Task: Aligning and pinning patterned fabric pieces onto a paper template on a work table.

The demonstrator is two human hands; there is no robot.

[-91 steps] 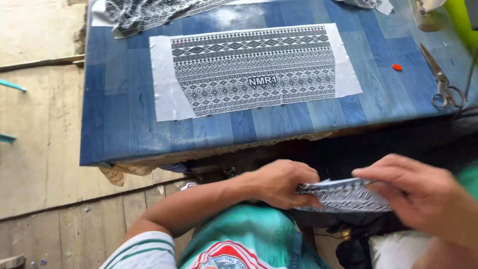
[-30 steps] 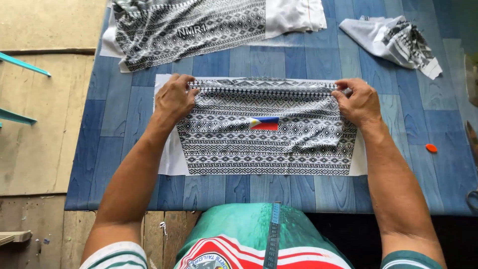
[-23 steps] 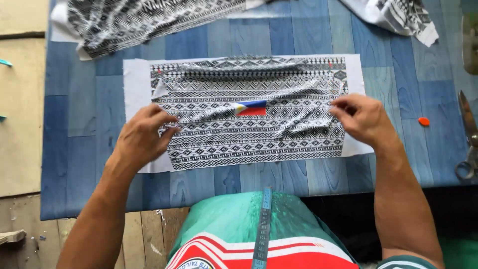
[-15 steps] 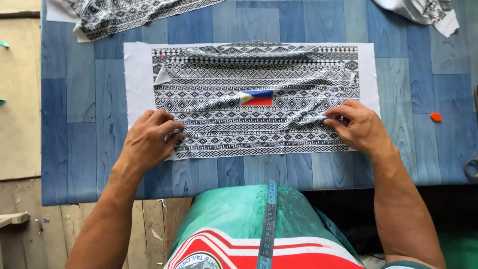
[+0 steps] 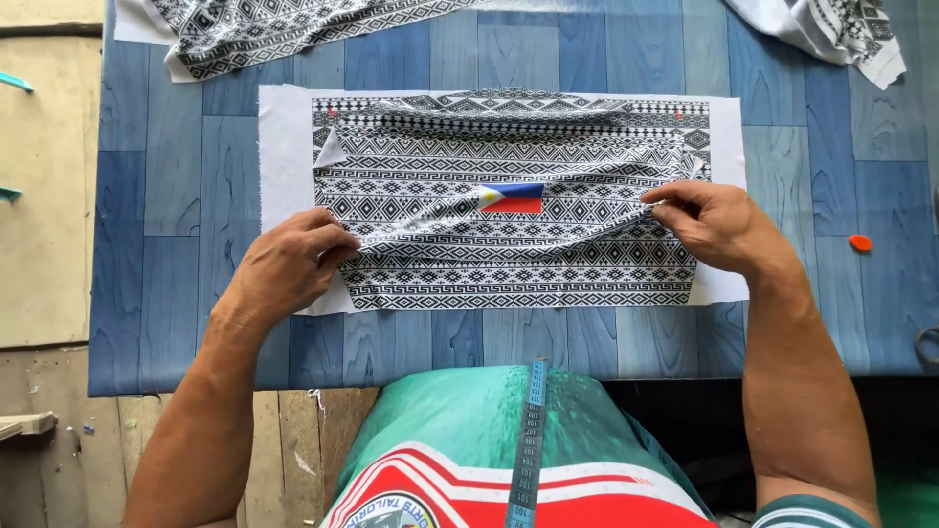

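Observation:
A black-and-white patterned fabric piece [image 5: 509, 156] with a small flag patch [image 5: 512, 198] lies on a matching patterned panel with white borders [image 5: 284, 147] on the blue table [image 5: 176, 196]. My left hand [image 5: 289, 269] pinches the top piece's lower left edge. On the other side, my right hand [image 5: 714, 225] pinches its lower right edge. The cloth between them is slightly wrinkled and lifted.
More patterned fabric [image 5: 274, 29] lies at the table's far left, another piece [image 5: 831, 29] at the far right. A small orange object [image 5: 860, 242] sits right of my right hand. A blue measuring tape [image 5: 528, 440] hangs down my chest. Wooden floor [image 5: 39, 244] lies to the left.
Three seconds ago both hands held the piece over my lap. They then laid it on the panel and slid from its top corners down to its lower edge.

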